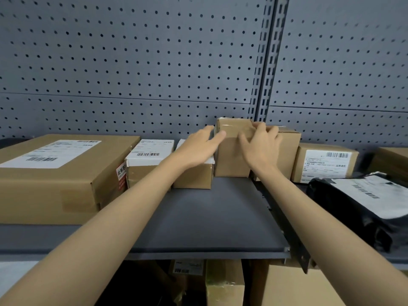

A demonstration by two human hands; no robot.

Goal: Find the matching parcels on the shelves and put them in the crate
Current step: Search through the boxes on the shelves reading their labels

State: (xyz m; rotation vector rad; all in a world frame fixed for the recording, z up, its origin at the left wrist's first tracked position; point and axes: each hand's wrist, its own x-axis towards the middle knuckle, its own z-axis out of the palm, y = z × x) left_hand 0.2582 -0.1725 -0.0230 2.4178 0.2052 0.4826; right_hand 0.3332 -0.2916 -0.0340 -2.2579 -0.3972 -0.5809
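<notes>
A tall brown cardboard parcel (231,157) sealed with clear tape stands at the back of the grey shelf (198,217). My left hand (198,146) lies against its left side with fingers straight and the thumb on its front edge. My right hand (260,142) covers its upper right corner, fingers spread over the top. Left of it sit two small labelled boxes (150,160) (192,175), the nearer one partly hidden by my left hand. No crate is in view.
A large flat labelled box (57,173) fills the shelf's left. To the right stand a plain box (289,151), a labelled box (324,164) and a black poly mailer (364,202). Pegboard backs the shelf. More boxes (225,283) sit on the shelf below.
</notes>
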